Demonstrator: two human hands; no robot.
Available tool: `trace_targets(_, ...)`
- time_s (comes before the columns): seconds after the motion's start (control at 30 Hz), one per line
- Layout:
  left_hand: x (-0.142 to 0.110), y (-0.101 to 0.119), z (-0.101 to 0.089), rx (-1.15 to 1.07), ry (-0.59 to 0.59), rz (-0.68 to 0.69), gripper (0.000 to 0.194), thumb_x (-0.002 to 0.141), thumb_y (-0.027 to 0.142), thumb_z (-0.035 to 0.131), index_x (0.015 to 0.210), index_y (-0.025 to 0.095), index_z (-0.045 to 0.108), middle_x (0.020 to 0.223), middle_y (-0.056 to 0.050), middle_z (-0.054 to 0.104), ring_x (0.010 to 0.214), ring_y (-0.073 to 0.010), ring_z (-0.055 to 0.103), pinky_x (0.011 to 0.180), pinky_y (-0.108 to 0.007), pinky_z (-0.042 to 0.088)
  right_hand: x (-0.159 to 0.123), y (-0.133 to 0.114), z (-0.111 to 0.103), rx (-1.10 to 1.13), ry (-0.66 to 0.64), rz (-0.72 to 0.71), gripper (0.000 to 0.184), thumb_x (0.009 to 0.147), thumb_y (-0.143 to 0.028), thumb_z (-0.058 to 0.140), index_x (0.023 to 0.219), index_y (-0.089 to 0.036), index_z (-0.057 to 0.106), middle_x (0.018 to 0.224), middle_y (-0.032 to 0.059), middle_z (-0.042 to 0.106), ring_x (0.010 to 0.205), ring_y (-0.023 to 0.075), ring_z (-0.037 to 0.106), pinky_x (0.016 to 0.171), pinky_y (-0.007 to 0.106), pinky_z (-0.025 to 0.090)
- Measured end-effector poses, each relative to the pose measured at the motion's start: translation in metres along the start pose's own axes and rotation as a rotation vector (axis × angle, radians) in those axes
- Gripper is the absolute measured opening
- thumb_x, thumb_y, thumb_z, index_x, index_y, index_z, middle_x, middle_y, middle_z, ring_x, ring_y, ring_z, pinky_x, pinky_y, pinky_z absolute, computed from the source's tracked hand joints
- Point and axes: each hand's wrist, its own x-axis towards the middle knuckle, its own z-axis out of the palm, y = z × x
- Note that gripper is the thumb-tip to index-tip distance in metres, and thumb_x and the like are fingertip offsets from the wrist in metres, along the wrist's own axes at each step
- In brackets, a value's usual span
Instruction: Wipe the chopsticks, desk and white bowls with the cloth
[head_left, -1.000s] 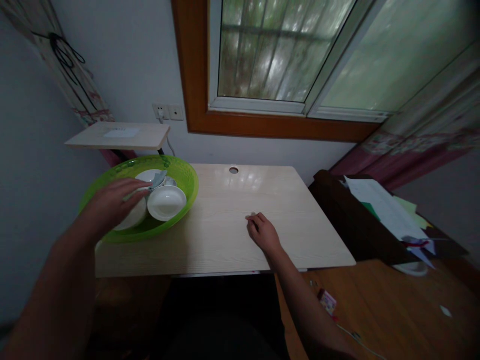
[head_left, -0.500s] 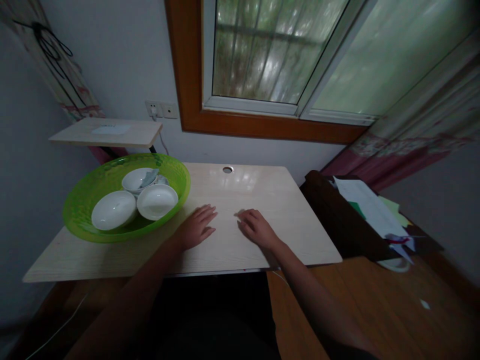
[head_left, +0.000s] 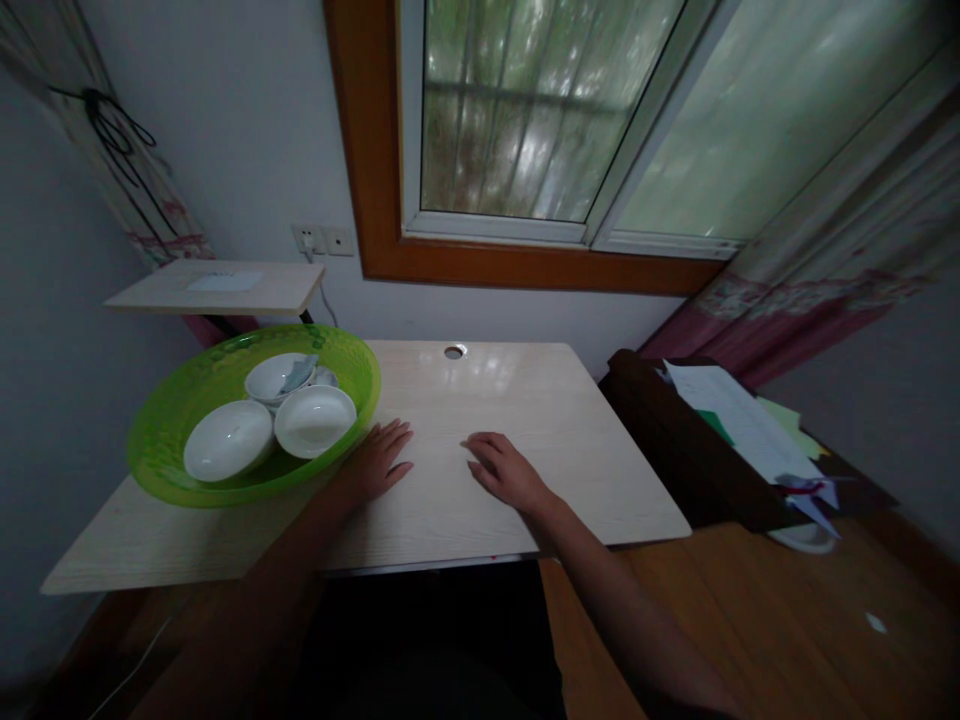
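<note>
My left hand [head_left: 377,463] is open beside the right rim of a large green plastic basin [head_left: 161,440], its fingers apart and holding nothing. Further right, my right hand [head_left: 504,470] is over the pale wooden desk [head_left: 600,470], thumb and fingers apart, also without anything in it. Inside the basin are a white bowl at the front left [head_left: 229,440], another white bowl at the right [head_left: 315,421] and a third white bowl at the back [head_left: 270,377]. A greyish cloth-like piece [head_left: 299,374] lies in the back bowl.
A small raised shelf [head_left: 217,288] stands behind the basin at the left. Near the desk's back edge is a round cable hole [head_left: 454,352]. To the right, papers [head_left: 727,410] lie on a dark brown piece of furniture [head_left: 667,450]. A window [head_left: 525,150] is ahead.
My left hand has moved left, closer to the basin. My right hand has shifted slightly, its thumb and fingers further apart. The view has tilted up a little.
</note>
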Motion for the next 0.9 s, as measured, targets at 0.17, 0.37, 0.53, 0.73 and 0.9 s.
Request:
trace_targets(0.17, 0.0, 0.001, 0.004, 0.011, -0.01, 0.012, 0.062, 0.116, 0.051, 0.049, 0.17, 0.021, 0.055, 0.18, -0.016, 0.051, 0.171, -0.0331, 0.04, 0.14, -0.061, 0.032, 0.001, -0.001, 0.001, -0.026, -0.008, -0.04, 0.047, 0.112, -0.031, 0.064, 0.158, -0.024, 0.067, 0.151, 0.0191, 0.068, 0.142, 0.0338, 0.066, 0.121, 0.058, 0.061)
trace_targets(0.37, 0.003, 0.0, -0.002, 0.003, 0.001, 0.029, 0.066, 0.115, 0.054, 0.052, 0.173, 0.022, 0.052, 0.182, -0.016, 0.048, 0.173, -0.0331, 0.037, 0.141, -0.06, 0.029, 0.008, -0.006, -0.004, -0.051, -0.046, -0.062, 0.051, 0.113, -0.038, 0.066, 0.163, -0.025, 0.064, 0.161, 0.0188, 0.065, 0.151, 0.0348, 0.062, 0.127, 0.059, 0.056)
trace_targets(0.53, 0.011, 0.006, -0.007, 0.013, -0.048, 0.082, 0.08, 0.114, 0.063, 0.053, 0.18, 0.021, 0.039, 0.188, -0.018, 0.034, 0.178, -0.0351, 0.024, 0.142, -0.061, 0.024, 0.025, -0.009, -0.01, -0.104, -0.177, -0.124, 0.07, 0.111, -0.049, 0.073, 0.172, -0.021, 0.053, 0.177, 0.0216, 0.05, 0.167, 0.039, 0.047, 0.136, 0.064, 0.043)
trace_targets(0.73, 0.026, 0.014, -0.008, 0.054, -0.132, 0.093, 0.09, 0.112, 0.072, 0.051, 0.182, 0.017, 0.035, 0.189, -0.021, 0.028, 0.179, -0.0371, 0.018, 0.143, -0.062, 0.016, 0.046, -0.011, -0.003, -0.146, -0.277, -0.164, 0.092, 0.108, -0.061, 0.076, 0.181, -0.019, 0.04, 0.185, 0.0247, 0.034, 0.172, 0.0423, 0.035, 0.137, 0.069, 0.036)
trace_targets(0.9, 0.031, 0.014, -0.007, 0.056, -0.136, 0.102, 0.09, 0.111, 0.072, 0.053, 0.181, 0.017, 0.037, 0.188, -0.021, 0.032, 0.178, -0.0372, 0.022, 0.143, -0.061, 0.015, 0.051, -0.009, 0.012, -0.16, -0.281, -0.17, 0.097, 0.106, -0.064, 0.078, 0.182, -0.02, 0.037, 0.184, 0.0248, 0.035, 0.173, 0.0419, 0.034, 0.137, 0.07, 0.035)
